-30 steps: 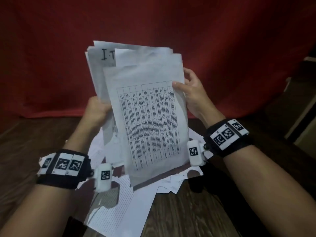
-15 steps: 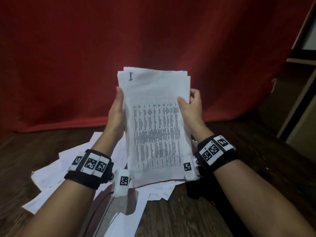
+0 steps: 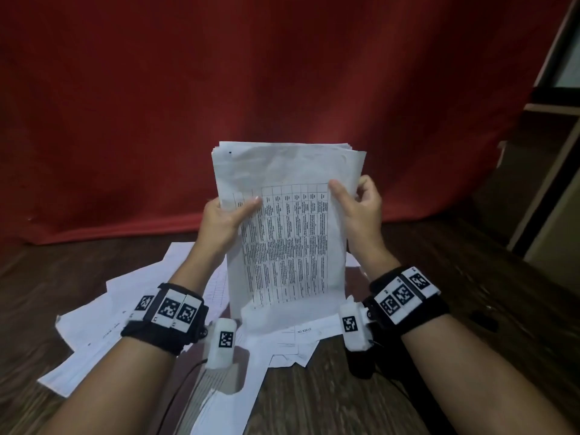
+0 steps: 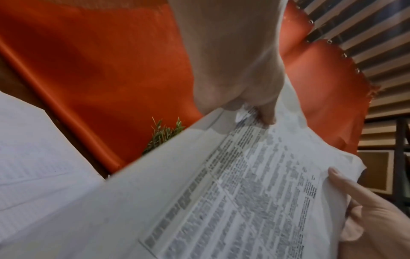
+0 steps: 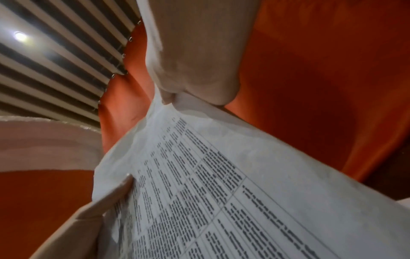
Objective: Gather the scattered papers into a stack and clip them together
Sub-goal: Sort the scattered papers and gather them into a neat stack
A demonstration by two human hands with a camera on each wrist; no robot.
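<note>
Squared since earlier, paper stack (image 3: 284, 233) stands between left hand (image 3: 224, 219) and right hand (image 3: 361, 205).

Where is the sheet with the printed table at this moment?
In the head view, the sheet with the table fronts the stack held upright at centre, between the left hand and right hand, above the loose papers on the wooden floor.

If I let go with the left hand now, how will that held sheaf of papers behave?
Probably floppy: the sheaf of papers is thin, creased sheets held upright between the left hand and the right hand. It would likely sag or fan, since its top edges are uneven. It looks light; the right hand alone should carry it.
</note>
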